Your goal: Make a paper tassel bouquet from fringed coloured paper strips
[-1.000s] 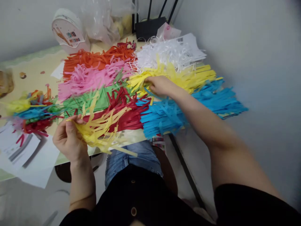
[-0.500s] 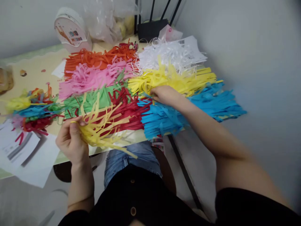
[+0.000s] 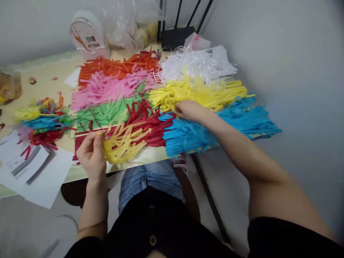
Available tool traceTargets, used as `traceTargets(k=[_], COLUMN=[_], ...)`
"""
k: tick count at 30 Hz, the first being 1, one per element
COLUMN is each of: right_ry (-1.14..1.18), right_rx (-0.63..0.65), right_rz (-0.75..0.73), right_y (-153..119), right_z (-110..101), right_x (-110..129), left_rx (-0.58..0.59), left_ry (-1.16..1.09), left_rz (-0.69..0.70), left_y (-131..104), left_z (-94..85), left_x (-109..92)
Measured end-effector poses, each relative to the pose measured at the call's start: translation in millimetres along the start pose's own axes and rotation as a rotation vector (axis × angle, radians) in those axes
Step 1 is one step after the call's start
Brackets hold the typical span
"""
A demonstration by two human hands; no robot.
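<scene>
yellow strips make the bunch (image 3: pixel 123 145) whose end my left hand (image 3: pixel 92 154) pinches, thumb against finger, its loose ends spread over the red pile (image 3: pixel 156 137). my right hand (image 3: pixel 189 110) reaches in where the yellow pile (image 3: pixel 212 95) meets the blue pile (image 3: pixel 185 136); i can't tell if its fingers are closed. a firm pinch left, slow single picks right, should avoid tangles.
</scene>
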State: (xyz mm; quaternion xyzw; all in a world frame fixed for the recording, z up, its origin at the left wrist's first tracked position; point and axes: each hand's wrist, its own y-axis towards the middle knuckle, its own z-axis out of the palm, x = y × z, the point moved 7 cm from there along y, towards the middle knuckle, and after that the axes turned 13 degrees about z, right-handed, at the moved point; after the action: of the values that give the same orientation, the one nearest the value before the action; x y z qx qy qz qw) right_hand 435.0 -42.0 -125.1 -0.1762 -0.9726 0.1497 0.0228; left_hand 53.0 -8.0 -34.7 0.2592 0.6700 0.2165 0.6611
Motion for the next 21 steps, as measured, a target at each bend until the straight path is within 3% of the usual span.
traceTargets(k=[6, 11, 15, 18, 21], right_ry=[0.094, 0.552, 0.803, 0.929, 1.089], right_rx=[-0.081, -0.146, -0.151, -0.194, -0.31], right_rz=[-0.012, 0.028, 0.052, 0.057, 0.017], right_y=[-3.0, -8.3, -11.7, -19.1, -37.8], right_z=[-6.8, -16.6, -14.0, -22.1, -45.7], right_x=[-9.0, -34.7, -49.7, -51.7, -35.5], left_rx=[-0.01, -0.013, -0.031, 0.041, 0.185], left_ry=[0.0, 0.002, -0.048, -0.069, -0.104], left_rz=[0.054, 0.047, 0.0, -0.062, -0.105], left_y=[4.4, 7.1, 7.4, 7.1, 6.7], left_z=[-6.3, -2.7, 2.5, 16.1, 43.6], left_x=[-2.1, -1.2, 10.6, 17.3, 13.0])
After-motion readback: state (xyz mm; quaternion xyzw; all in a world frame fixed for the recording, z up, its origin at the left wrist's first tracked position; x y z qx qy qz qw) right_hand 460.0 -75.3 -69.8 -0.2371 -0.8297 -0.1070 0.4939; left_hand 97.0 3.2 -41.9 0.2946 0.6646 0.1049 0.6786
